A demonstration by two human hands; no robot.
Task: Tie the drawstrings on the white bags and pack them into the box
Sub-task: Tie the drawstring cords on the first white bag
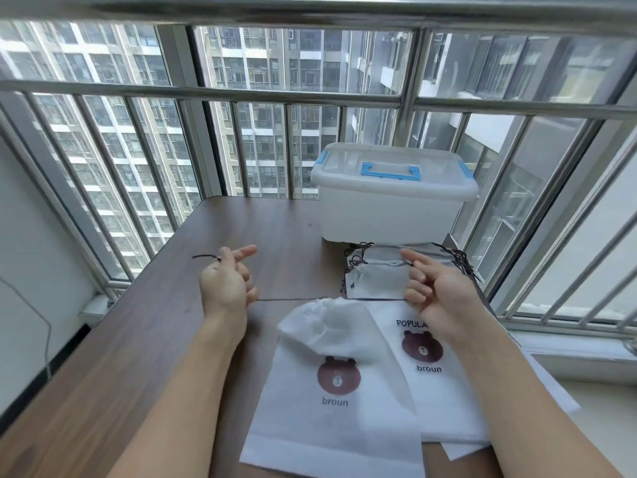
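Front bag (331,401): a white bag lies flat at the near edge of the table (144,339). Its top is pulled tight and bunched.
Second bag (437,391): it lies just to the right, partly under the front bag.
Writing: both bags show a brown bear face and the word "broun". The second bag also reads "POPULA", with the rest hidden by the arm.
String (293,299): a dark string runs tight from the bunched top out to both sides.
Left hand (227,284): fingers curled round the string's left end.
Right hand (434,288): fingers curled round the string's right end.
Bag pile (375,281): more white bags with dark strings lie behind the hands, touching the box.
Box (393,198): a see-through box with a blue handle stands at the far right corner, lid on.
Window bars (206,91): beyond the table, with tall buildings outside.
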